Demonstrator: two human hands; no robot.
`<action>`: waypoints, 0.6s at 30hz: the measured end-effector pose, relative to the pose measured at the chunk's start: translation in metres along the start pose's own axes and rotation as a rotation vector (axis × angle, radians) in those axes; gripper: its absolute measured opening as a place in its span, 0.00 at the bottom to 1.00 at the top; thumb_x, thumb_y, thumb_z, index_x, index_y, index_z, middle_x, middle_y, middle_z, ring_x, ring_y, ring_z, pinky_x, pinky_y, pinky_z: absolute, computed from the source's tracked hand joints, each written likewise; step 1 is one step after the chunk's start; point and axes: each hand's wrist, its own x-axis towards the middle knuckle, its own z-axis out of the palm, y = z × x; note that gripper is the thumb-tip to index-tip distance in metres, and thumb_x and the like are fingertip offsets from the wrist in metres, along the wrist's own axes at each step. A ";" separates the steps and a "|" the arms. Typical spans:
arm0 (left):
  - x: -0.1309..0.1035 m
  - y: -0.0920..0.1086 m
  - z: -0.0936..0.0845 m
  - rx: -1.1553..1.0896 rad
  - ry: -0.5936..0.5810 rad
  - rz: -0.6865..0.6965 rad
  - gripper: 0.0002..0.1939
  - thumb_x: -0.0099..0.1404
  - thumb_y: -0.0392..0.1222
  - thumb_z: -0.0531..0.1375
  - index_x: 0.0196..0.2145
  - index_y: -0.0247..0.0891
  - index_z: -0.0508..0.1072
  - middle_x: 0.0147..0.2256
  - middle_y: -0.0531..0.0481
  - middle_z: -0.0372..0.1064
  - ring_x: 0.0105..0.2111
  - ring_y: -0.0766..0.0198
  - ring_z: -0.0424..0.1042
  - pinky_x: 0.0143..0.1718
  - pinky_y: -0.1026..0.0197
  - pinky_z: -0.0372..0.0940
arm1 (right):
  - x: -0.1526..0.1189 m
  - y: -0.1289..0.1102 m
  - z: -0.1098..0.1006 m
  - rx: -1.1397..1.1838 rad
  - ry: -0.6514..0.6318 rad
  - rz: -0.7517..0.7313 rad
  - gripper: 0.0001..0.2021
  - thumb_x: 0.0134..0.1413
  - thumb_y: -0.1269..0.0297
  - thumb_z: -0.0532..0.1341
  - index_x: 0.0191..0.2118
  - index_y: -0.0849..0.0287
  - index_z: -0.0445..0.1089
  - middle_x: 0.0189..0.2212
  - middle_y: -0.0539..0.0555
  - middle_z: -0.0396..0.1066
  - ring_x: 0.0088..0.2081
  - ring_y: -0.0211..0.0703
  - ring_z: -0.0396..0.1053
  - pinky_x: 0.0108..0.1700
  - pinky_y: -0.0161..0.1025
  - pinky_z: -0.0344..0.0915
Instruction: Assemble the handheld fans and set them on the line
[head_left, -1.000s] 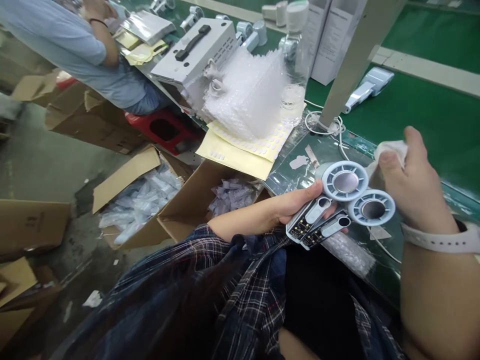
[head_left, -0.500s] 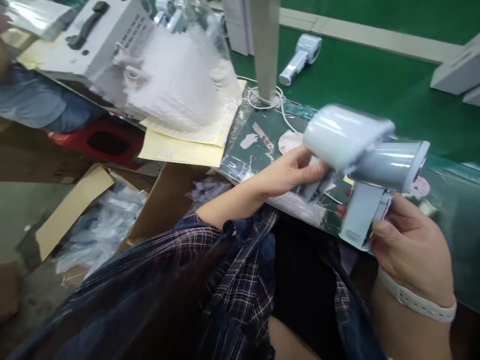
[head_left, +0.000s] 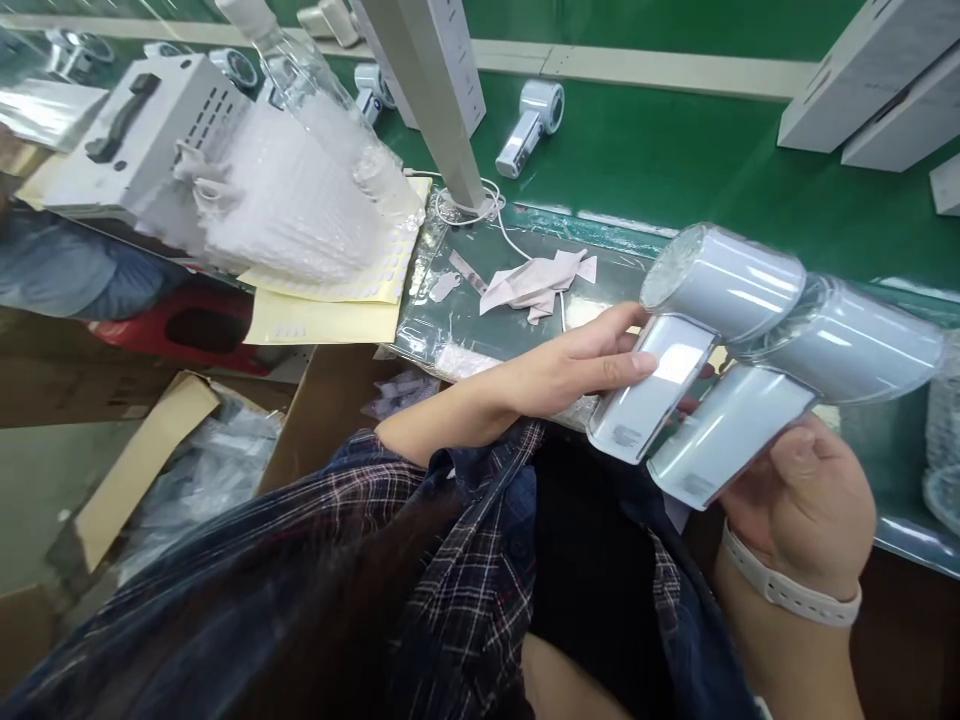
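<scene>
Left hand [head_left: 574,368] grips left dryer [head_left: 709,310] by handle [head_left: 652,400]; right hand [head_left: 806,490] holds right dryer [head_left: 825,345] just beside, from near-right side. Both handles slant toward near left.

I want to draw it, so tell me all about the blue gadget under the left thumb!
The blue gadget is shiny and plastic-looking, with a fat round head and a straight handle. Small print marks the handle's end. It's tilted, held by the left hand, thumb on the handle, beside a matching gadget.
</scene>
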 end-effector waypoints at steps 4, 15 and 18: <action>-0.008 0.011 0.008 -0.032 0.034 -0.033 0.34 0.67 0.61 0.68 0.61 0.42 0.62 0.57 0.35 0.75 0.52 0.45 0.81 0.46 0.52 0.77 | -0.001 -0.004 0.005 -0.042 0.050 -0.082 0.13 0.56 0.48 0.72 0.40 0.51 0.83 0.42 0.59 0.83 0.45 0.67 0.82 0.49 0.66 0.81; -0.008 0.003 -0.013 -0.174 0.038 0.003 0.28 0.67 0.59 0.68 0.52 0.41 0.62 0.52 0.38 0.77 0.44 0.53 0.83 0.44 0.54 0.76 | 0.011 0.003 0.015 0.066 0.035 0.102 0.25 0.50 0.45 0.76 0.49 0.55 0.83 0.52 0.63 0.81 0.46 0.62 0.83 0.43 0.54 0.84; -0.012 0.000 -0.019 -0.190 0.097 -0.008 0.30 0.65 0.61 0.70 0.51 0.41 0.63 0.48 0.40 0.78 0.42 0.54 0.82 0.45 0.52 0.75 | 0.015 0.004 0.022 0.037 0.089 0.118 0.27 0.46 0.47 0.78 0.49 0.57 0.84 0.53 0.61 0.81 0.45 0.55 0.83 0.46 0.45 0.84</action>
